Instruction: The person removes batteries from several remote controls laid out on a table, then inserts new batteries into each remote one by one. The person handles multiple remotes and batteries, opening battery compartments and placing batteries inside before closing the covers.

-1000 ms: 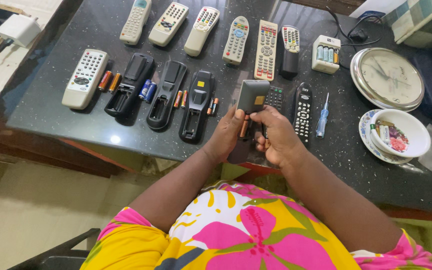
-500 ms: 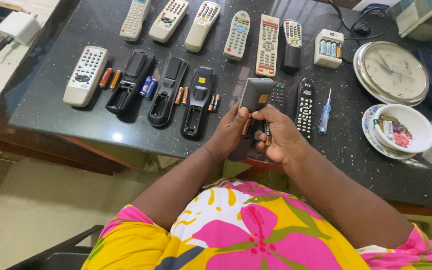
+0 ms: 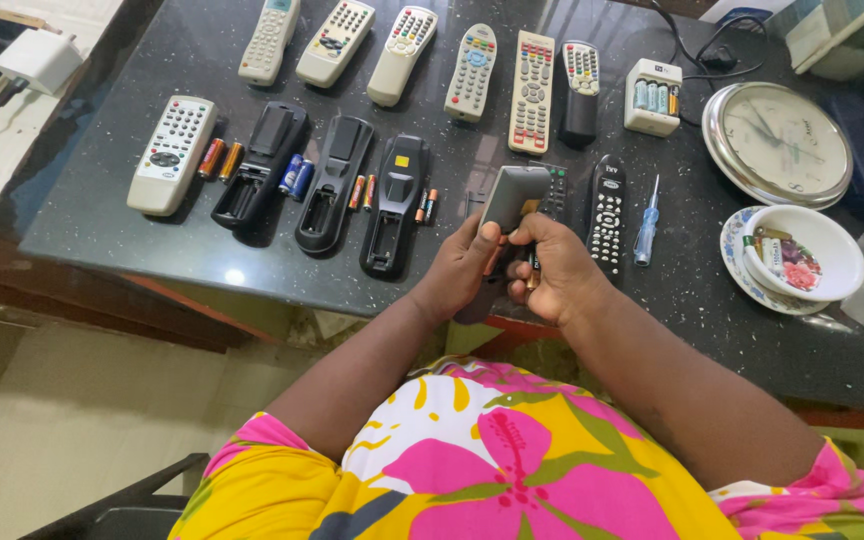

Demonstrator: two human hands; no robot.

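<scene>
— What is seen first, going by size?

— A dark speckled surface (image 3: 102, 200) is seen, loaded with remotes. Near its right edge a round silver wall clock (image 3: 778, 143) is laid flat, and below it a white bowl (image 3: 824, 250) of small items is set on a patterned plate.

— And the remotes?

— Six light-coloured remotes (image 3: 472, 72) are lined up along the far edge. Towards the left edge a white remote (image 3: 169, 152) is placed face up, and beside it three black remotes (image 3: 333, 183) are laid face down with their battery bays open. Loose batteries (image 3: 219, 159) are set between them.

— What is held?

— A dark grey remote (image 3: 508, 200) is held back-up over the near edge, just in front of the body. The left hand (image 3: 457, 270) is wrapped around its lower half, thumb on the back. The right hand (image 3: 550, 268) is closed against its right side, fingers curled; an orange battery (image 3: 493, 258) is seen between the two hands at the open bay.

— Anything smaller nearby?

— A black remote (image 3: 607, 212) is laid face up just right of the hands, then a blue-handled screwdriver (image 3: 645, 226). A white battery charger (image 3: 652, 96) is placed by the far edge.
</scene>
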